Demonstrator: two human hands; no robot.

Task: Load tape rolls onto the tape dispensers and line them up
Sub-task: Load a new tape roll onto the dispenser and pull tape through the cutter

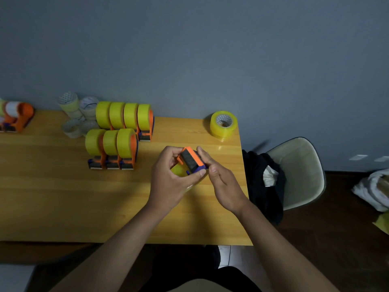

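My left hand (169, 178) grips an orange and purple tape dispenser (191, 160) above the wooden table (63, 207), with a yellow tape roll (178, 170) partly hidden under its fingers. My right hand (221, 180) touches the dispenser's right side with straight fingers. Two rows of loaded dispensers stand at the back left: a far row (126, 116) and a near row (111, 146). A loose yellow tape roll (223, 125) lies at the table's back right corner.
Several clear tape rolls (77, 112) are stacked against the wall at the back left. Another loaded orange dispenser (17, 116) stands at the far left edge. A chair (301, 175) with dark clothing (263, 182) stands right of the table.
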